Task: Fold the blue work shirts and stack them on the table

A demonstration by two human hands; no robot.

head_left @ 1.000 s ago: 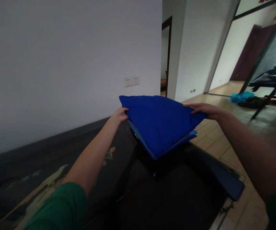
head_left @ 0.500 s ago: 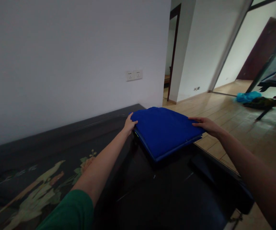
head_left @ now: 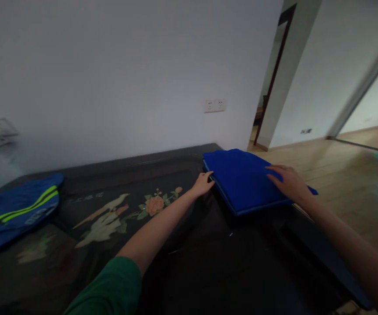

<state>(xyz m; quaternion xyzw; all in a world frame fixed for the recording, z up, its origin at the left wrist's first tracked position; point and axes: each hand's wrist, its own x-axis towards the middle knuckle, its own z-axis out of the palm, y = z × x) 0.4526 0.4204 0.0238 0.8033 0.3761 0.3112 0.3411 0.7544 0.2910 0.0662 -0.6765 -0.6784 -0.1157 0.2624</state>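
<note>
A folded blue cloth (head_left: pixel 244 179) lies in a flat stack on the dark table's far right corner, with a small yellow-green strip showing at its left edge. At that left edge my left hand (head_left: pixel 203 183) has its fingertips and thumb closed on the side of the stack. My right hand (head_left: pixel 287 181) is over the stack's right side, thumb and fingers apart; whether its fingertips touch the cloth is hard to tell. A blue corner pokes out beyond the right wrist.
On the left of the dark table (head_left: pixel 182 271), painted with birds and flowers, lies another blue cloth item (head_left: pixel 41 205) with yellow-green stripes. A white wall with a socket (head_left: pixel 214 105) stands behind. A long dark object (head_left: pixel 323 258) lies along the right edge, beside the wooden floor (head_left: pixel 349 162).
The view has turned left, bringing the striped blue item into sight. My left hand has slid nearer along the stack's left edge; my right hand has moved inward over the cloth.
</note>
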